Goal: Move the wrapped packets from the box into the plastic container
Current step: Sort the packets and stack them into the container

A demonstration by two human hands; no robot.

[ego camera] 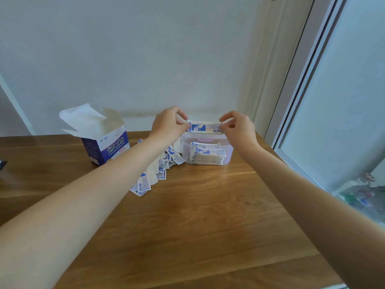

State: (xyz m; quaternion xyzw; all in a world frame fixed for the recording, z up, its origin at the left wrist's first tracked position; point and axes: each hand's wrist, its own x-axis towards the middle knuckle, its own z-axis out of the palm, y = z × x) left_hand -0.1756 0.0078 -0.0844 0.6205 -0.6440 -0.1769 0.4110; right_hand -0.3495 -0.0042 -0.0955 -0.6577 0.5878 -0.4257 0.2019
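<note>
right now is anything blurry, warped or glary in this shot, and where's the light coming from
Head view: daylight enters from the window on the right, leaving a soft sheen on the wooden table. Wide-angle distortion bends the window frame and stretches both forearms. The packet pinched between left hand and right hand is slightly soft; the box print reads clearly.

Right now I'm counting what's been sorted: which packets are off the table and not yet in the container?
The packets pinched at either end between left hand and right hand, held above the plastic container. The loose pile lies on the table; the stack sits inside.
</note>
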